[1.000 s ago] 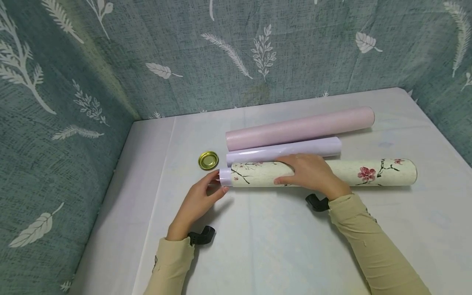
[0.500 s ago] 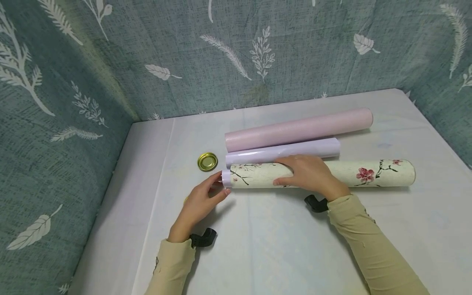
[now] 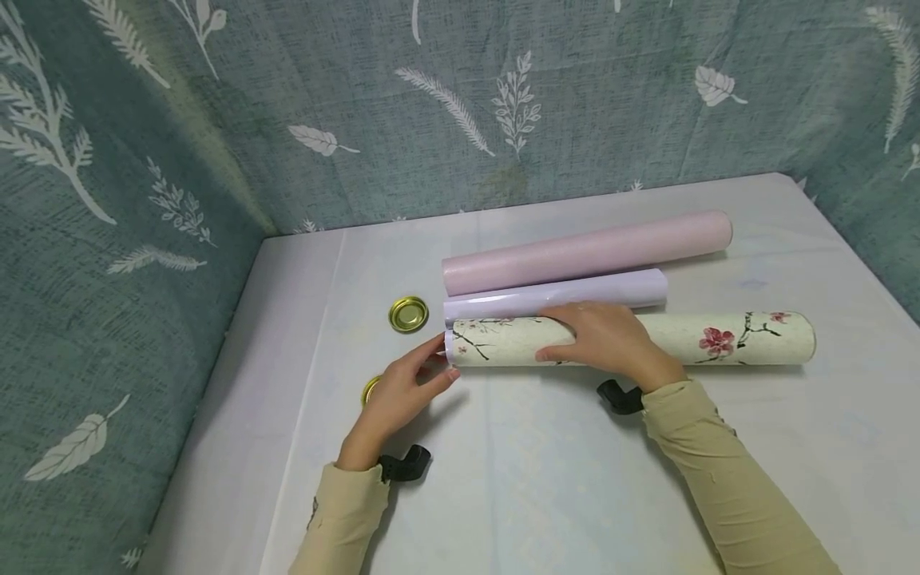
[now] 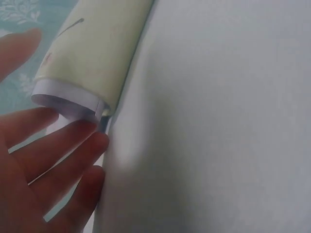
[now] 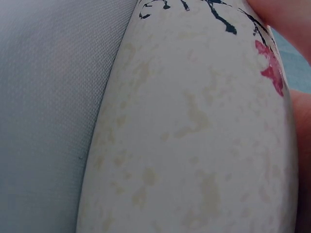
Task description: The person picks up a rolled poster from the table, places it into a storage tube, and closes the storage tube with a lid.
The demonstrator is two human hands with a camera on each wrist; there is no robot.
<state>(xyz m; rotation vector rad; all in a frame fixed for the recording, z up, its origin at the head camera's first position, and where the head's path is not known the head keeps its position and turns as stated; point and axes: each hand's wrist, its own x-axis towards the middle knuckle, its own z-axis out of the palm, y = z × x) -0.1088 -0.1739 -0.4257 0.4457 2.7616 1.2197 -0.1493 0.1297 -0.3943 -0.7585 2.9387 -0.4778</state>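
My right hand (image 3: 607,339) grips the middle of a cream tube (image 3: 496,345) printed with plum blossoms, its fingers over the top and its thumb on the near side. The tube lies flat on the table. From its left end sticks a narrow rim of a lilac paper roll (image 4: 73,92); the rest is hidden inside. My left hand (image 3: 402,391) is at that end, fingers extended, with fingertips (image 4: 82,125) against the lilac rim in the left wrist view. The right wrist view is filled mostly by the tube's pale surface.
Behind the tube lie another lilac roll (image 3: 575,293) and a longer pink roll (image 3: 589,251). One gold metal lid (image 3: 408,314) is left of the rolls; a second gold lid (image 3: 369,389) is partly covered by my left hand. A green leaf-patterned cloth (image 3: 431,120) hangs behind the table.
The lilac roll has slid right into the blossom tube, so less of it sticks out. My left hand moved right with it, uncovering part of the second gold lid. My right hand stays put.
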